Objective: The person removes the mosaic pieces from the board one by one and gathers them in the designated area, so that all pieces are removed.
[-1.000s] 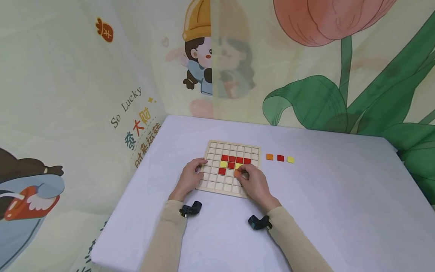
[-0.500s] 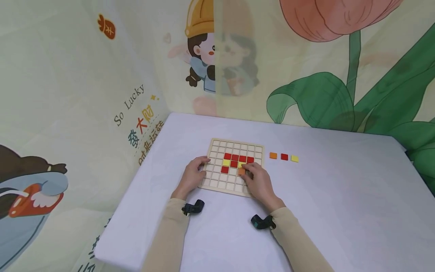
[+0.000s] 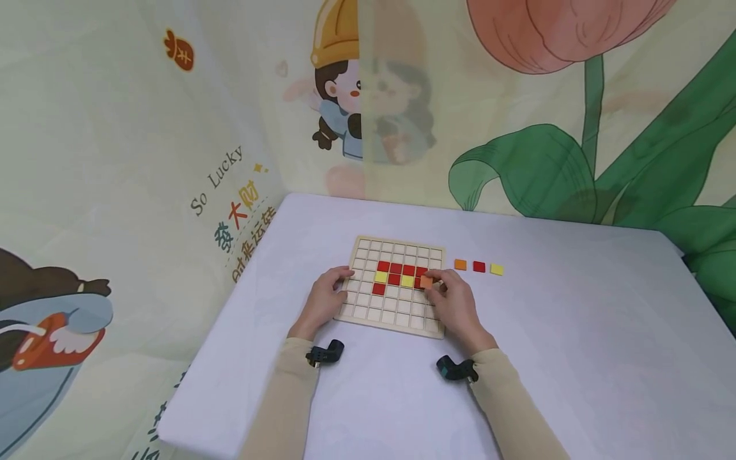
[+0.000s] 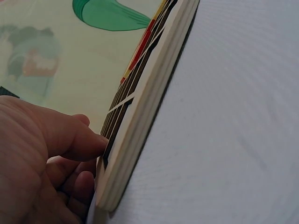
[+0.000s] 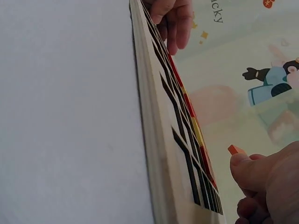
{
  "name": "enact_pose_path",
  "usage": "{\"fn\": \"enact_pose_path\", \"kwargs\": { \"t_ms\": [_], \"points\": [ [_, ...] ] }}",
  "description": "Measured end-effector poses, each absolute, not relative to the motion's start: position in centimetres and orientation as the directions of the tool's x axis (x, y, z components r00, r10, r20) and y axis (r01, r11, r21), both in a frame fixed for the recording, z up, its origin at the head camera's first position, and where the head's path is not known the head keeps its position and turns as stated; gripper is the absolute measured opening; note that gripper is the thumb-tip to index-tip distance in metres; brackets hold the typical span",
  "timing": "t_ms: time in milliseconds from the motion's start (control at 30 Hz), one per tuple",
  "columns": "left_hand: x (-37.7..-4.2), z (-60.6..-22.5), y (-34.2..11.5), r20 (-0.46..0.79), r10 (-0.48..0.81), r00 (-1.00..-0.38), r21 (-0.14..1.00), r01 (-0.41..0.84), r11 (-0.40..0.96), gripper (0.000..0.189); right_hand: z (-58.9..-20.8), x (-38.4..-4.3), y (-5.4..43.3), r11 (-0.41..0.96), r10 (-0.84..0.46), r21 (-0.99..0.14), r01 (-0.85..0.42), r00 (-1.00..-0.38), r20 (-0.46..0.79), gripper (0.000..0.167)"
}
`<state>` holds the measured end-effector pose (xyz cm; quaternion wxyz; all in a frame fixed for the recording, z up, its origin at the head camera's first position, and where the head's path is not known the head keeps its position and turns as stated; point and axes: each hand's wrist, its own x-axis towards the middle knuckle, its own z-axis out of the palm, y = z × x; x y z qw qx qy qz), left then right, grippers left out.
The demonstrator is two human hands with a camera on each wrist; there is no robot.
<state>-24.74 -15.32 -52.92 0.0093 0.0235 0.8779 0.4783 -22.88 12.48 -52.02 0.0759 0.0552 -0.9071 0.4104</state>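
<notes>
A pale wooden grid board [image 3: 368, 245] lies on the table with several red tiles [image 3: 378, 289] and two yellow tiles [image 3: 407, 281] in its cells. My right hand [image 3: 458, 311] pinches a small orange tile [image 3: 425, 282] between thumb and fingertips, over the right part of the board, overlapping a red tile there. In the right wrist view the orange tile [image 5: 236, 150] shows raised above the board's surface. At the board's left edge rests my left hand [image 3: 323, 300], fingers loosely bent, and in the left wrist view its thumb [image 4: 86, 143] lies on the rim.
To the right of the board, one orange tile [image 3: 460, 264], one red tile [image 3: 479, 267] and one yellow tile [image 3: 497, 269] lie in a row on the white tabletop [image 3: 575, 332]. A printed curtain [image 3: 414, 179] hangs behind the table and another panel stands along the left.
My right hand has shifted right, lifting the orange tile away from beneath the yellow tile to over the board's right side. My left hand stays at the left edge.
</notes>
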Motion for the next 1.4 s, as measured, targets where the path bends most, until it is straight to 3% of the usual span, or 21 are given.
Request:
{"fn": "enact_pose_path", "kwargs": {
  "t_ms": [733, 1000, 1400],
  "points": [
    [-24.6, -53.0, -15.4, 0.001, 0.05, -0.999, 0.833, 0.029, 0.552, 0.046, -52.5, -23.8, 18.0, 0.668, 0.174, -0.743, 0.05, -0.981, 0.09, 0.04],
    [-24.7, -53.0, -15.4, 0.002, 0.055, -0.998, 0.835, 0.032, 0.549, 0.046, -52.7, -23.8, 18.3, 0.644, 0.199, -0.763, 0.053, -0.975, 0.1, 0.033],
    [-24.6, -52.8, -15.4, 0.0, 0.058, -0.998, 0.834, 0.032, 0.551, 0.046, -53.4, -23.7, 18.4, 0.716, 0.173, -0.698, 0.025, -0.975, 0.142, 0.033]
  ]
}}
